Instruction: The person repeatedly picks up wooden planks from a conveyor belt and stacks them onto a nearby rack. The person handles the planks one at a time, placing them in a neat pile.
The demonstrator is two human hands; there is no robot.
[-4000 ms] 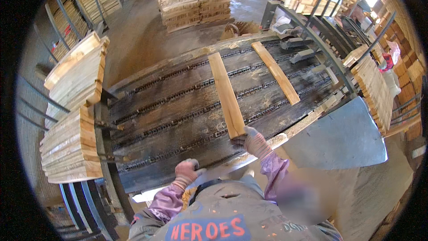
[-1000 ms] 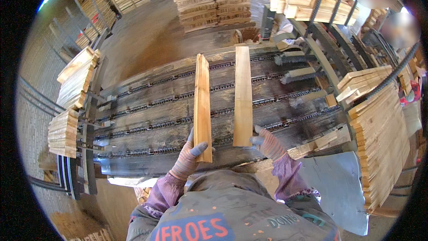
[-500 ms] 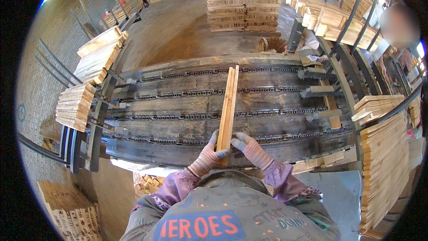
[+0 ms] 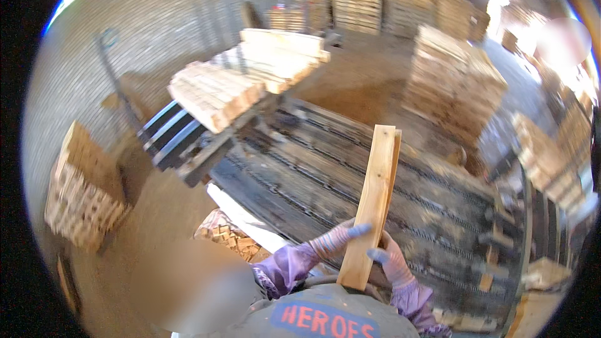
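Two long, light wooden boards (image 4: 375, 181), lying face to face, are held up in front of my chest. Their far ends point away from me and their near ends come close to my shirt. My left hand (image 4: 341, 238), in a striped glove with grey fingertips, is closed around the left edge. On the right edge, my right hand (image 4: 390, 258) in a matching glove grips the same pair. Beneath the boards lies a dark conveyor bed (image 4: 319, 191) with several chains across it.
A rack at the left carries stacked boards (image 4: 219, 91). Another wood stack (image 4: 84, 191) stands on the floor at far left. Wood offcuts (image 4: 231, 238) lie near my left arm. A tall board stack (image 4: 451, 81) stands beyond the conveyor. More boards (image 4: 551, 156) sit at the right.
My view has swung left, bringing the left rack toward the middle. The boards have turned, showing a broad face instead of narrow edges, and come closer to me. Both hands still hold them.
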